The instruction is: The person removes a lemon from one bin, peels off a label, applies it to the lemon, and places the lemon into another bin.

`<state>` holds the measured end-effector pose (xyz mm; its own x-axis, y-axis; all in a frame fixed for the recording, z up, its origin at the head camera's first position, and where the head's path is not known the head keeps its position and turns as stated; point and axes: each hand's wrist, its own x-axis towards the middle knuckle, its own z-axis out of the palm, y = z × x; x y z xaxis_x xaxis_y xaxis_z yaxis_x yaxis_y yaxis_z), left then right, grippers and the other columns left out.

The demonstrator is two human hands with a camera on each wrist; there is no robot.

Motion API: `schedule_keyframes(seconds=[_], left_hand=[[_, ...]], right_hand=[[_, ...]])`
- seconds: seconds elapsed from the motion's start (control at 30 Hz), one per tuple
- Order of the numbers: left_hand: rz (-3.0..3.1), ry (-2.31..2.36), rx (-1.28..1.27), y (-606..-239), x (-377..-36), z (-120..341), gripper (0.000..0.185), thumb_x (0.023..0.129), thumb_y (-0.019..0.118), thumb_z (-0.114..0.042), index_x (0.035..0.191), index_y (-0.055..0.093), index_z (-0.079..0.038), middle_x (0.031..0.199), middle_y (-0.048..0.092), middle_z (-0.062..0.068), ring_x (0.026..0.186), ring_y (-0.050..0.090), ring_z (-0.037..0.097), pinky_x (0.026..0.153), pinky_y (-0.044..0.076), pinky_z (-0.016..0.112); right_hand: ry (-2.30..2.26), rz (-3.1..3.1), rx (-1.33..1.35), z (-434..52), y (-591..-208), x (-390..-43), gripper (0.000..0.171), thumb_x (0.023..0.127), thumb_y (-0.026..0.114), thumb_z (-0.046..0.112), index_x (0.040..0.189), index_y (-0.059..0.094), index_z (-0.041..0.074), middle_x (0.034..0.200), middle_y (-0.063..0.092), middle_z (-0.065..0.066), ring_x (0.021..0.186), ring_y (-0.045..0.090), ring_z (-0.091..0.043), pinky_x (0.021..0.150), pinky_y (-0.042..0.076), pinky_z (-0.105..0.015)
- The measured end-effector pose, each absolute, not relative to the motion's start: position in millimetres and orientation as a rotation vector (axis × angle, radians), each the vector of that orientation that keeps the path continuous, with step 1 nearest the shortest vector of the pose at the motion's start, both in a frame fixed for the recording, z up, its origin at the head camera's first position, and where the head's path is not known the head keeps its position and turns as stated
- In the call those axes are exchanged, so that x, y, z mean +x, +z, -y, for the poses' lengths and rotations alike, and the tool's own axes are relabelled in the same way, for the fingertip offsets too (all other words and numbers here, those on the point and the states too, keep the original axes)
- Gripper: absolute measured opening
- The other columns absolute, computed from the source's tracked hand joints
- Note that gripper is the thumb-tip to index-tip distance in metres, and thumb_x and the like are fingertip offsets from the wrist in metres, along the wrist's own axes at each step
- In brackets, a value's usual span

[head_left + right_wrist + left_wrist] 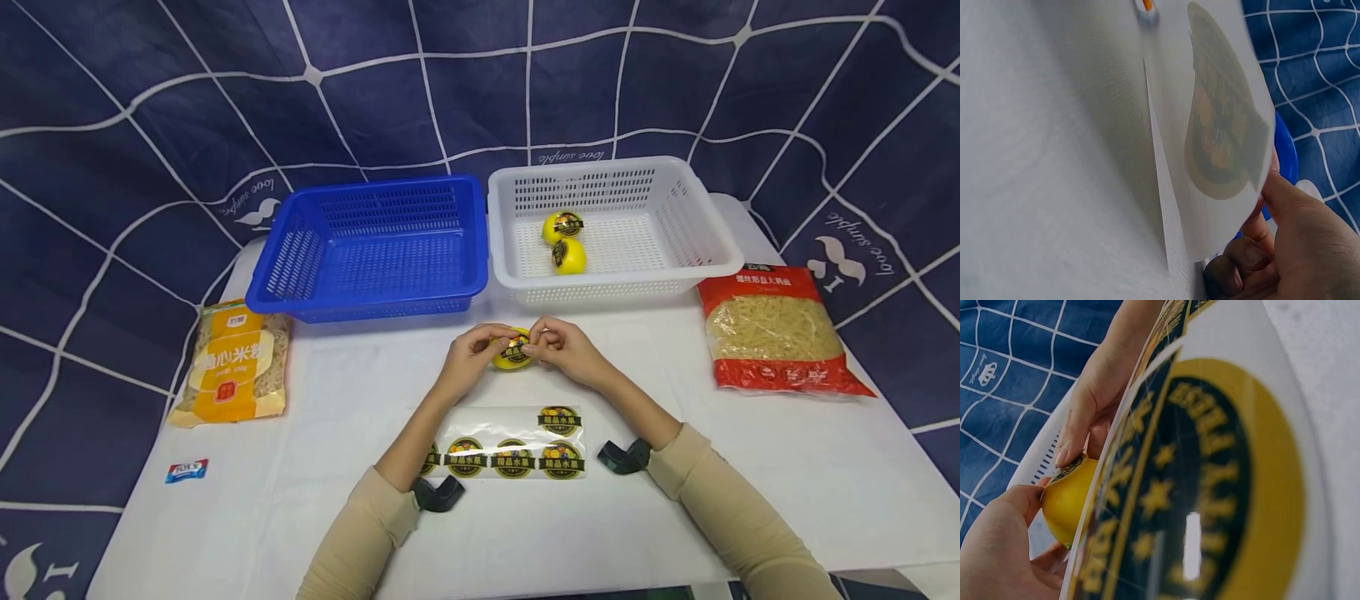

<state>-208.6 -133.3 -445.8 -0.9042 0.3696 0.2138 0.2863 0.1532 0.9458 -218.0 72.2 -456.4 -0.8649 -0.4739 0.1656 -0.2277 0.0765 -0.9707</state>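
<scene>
Above the middle of the white table, my left hand (470,360) grips a yellow lemon (506,364) from its left side. A round black-and-gold fruit sticker (516,350) lies on the side of the lemon facing me. My right hand (567,350) is at the lemon's right, its curled fingers and thumb pinching at the sticker's edge. In the left wrist view, the right thumb touches the sticker on the lemon (1072,503). A sheet of stickers (495,421) lies on the table below both hands; up close, it hides part of the lemon there. The right wrist view hides the lemon.
A blue basket (367,312) stands at the back left. Beside it, a white basket (622,287) holds two stickered lemons (572,258). A pasta bag (232,367) lies left, a red pasta bag (780,333) right. One small wrapped packet (187,471) is near the left edge.
</scene>
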Motion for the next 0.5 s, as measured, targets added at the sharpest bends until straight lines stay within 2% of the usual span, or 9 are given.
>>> schedule_keyframes(seconds=[0.5], left_hand=[[-2.221,1.939,0.63,-445.3,-209.7,133.6,0.018,0.09,0.056,0.0,0.105,0.063,0.009,0.116,0.058,0.02,0.113,0.052,0.027,0.098,0.042,0.033]], right_hand=[[-1.863,-2.109,-0.643,-72.9,-456.2,-219.0,0.013,0.086,0.063,0.003,0.088,0.051,-0.002,0.06,0.044,-0.023,0.052,0.039,-0.013,0.047,0.032,-0.019]])
